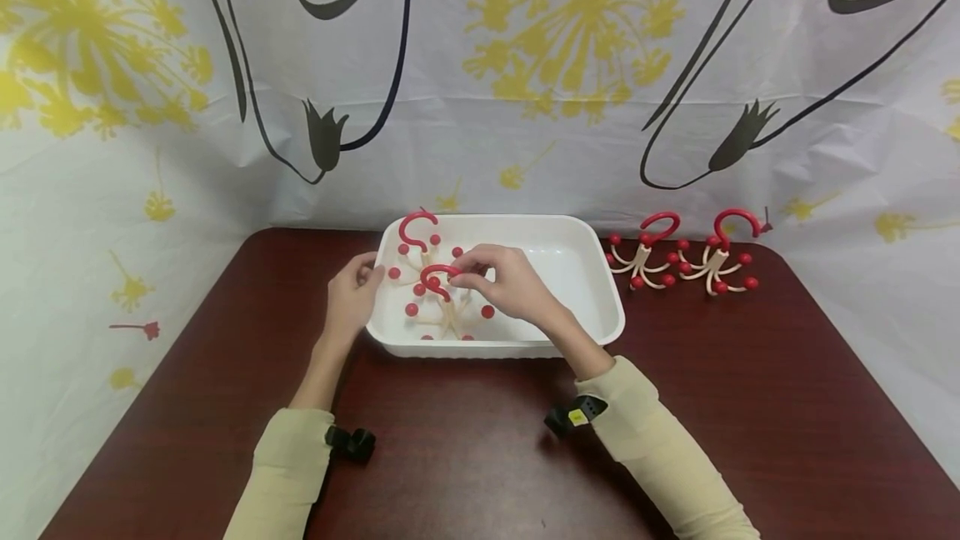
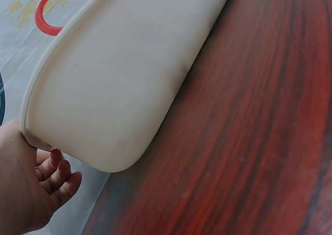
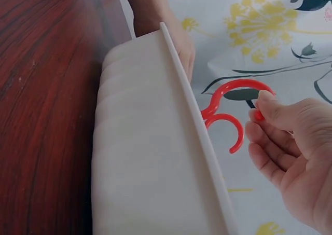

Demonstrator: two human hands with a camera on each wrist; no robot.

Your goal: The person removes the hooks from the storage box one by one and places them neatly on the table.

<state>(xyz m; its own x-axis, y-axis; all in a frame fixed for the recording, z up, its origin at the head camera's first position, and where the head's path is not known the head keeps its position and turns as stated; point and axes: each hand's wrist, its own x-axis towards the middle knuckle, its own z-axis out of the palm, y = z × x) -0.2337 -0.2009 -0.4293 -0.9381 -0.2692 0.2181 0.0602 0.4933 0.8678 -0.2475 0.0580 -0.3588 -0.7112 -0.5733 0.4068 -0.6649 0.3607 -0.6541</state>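
Observation:
A white plastic tray stands on the table. My left hand grips the rim at its left end; in the left wrist view the fingers curl under the rim and the thumb is hidden. Inside the tray's left half, my right hand pinches the tip of a red hook, the top of a cream multi-arm hook hanger with red ball ends. The right wrist view shows thumb and fingertips on that hook. Just behind it, a second hook hanger lies in the tray, its hook rising over the rim.
Two more hook hangers of the same kind stand on the dark wooden table, right of the tray. A white patterned curtain hangs close behind the tray and the table's back edge.

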